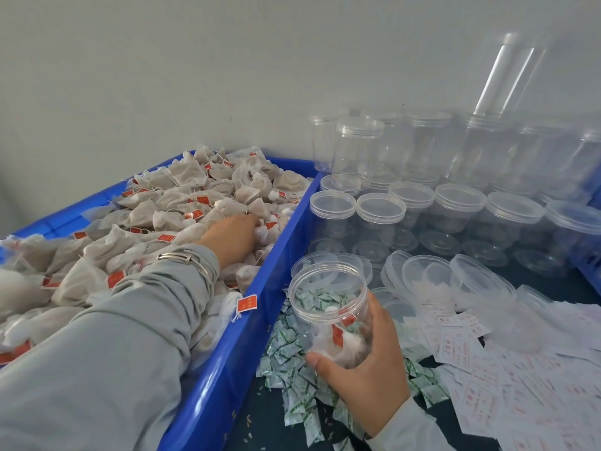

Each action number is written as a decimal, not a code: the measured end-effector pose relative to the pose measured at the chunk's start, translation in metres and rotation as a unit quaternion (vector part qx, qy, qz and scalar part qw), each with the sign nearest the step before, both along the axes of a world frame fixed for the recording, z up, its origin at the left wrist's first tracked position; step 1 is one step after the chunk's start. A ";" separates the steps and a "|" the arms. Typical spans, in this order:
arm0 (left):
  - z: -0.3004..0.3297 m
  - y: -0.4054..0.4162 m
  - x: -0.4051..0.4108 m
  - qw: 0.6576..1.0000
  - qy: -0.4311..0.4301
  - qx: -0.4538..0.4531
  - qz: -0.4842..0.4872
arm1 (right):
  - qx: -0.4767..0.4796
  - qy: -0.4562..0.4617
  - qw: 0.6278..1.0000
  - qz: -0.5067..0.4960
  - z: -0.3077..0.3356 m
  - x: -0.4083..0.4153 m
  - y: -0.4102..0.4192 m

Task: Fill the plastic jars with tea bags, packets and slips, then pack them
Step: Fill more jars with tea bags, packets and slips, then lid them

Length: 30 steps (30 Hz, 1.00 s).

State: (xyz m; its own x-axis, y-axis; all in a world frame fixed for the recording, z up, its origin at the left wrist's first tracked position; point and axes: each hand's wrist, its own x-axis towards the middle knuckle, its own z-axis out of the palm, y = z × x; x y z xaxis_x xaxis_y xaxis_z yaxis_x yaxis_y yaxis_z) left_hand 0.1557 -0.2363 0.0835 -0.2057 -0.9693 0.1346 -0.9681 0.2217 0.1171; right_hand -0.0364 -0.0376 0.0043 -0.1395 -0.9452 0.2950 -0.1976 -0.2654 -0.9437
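Pale plain wall backs a dark surface (260, 415) crowded almost edge to edge. Taking the blue bin (227, 362) as the landmark: it is heaped with tea bags (182, 190) up to its rim, and the left hand (232, 234) reaches into that heap near the bin's right wall, fingers buried among the bags, apparently closing on one, though the grasp itself is hidden. Just right of the bin, the right hand (367, 359) holds an open plastic jar (328, 304), fingers curled round its lower part; a few tea bags lie inside. Under and around the jar, green-printed packets (292, 382) lie scattered against the bin's wall. Farther right lie loose lids (422, 275) and paper slips (507, 369); beyond them, lidded empty jars (455, 203) stand packed in rows to the wall.
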 end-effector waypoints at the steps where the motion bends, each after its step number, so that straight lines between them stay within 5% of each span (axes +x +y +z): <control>1: 0.002 -0.001 0.001 1.000 -0.010 -0.009 -0.007 | 0.000 0.000 1.000 0.000 0.000 -0.001 0.000; 3: 0.008 -0.001 0.002 0.999 0.001 -0.037 -0.016 | 0.001 0.006 1.000 -0.003 0.001 -0.002 0.000; 6: 0.024 0.006 0.000 0.976 0.212 -0.034 0.037 | 0.004 0.006 1.000 -0.007 0.002 -0.003 -0.001; 8: 0.038 0.014 -0.003 0.913 0.404 0.023 0.044 | 0.006 0.007 1.000 -0.010 0.002 -0.002 -0.001; 10: 0.052 0.026 -0.008 0.806 0.582 0.111 0.006 | 0.007 0.007 1.000 -0.012 0.002 -0.002 -0.002; 11: 0.058 0.034 -0.012 0.755 0.637 0.152 -0.022 | 0.005 0.009 1.000 -0.014 0.002 -0.002 -0.002; 13: 0.066 0.046 -0.020 0.710 0.663 0.221 -0.084 | 0.000 0.013 1.000 -0.020 0.002 -0.002 -0.002; 17: 0.070 0.069 -0.038 0.753 0.561 0.285 -0.193 | 0.002 0.008 1.000 -0.024 0.003 -0.002 -0.003; 21: 0.069 0.091 -0.053 0.828 0.439 0.236 -0.258 | -0.008 0.000 1.000 -0.014 0.003 -0.001 -0.002; 25: 0.065 0.101 -0.058 0.846 0.376 0.232 -0.298 | -0.014 -0.014 1.000 -0.005 0.004 0.001 -0.002; 30: 0.055 0.101 -0.061 0.922 0.181 0.133 -0.314 | -0.021 -0.039 0.999 -0.014 -0.001 0.002 -0.004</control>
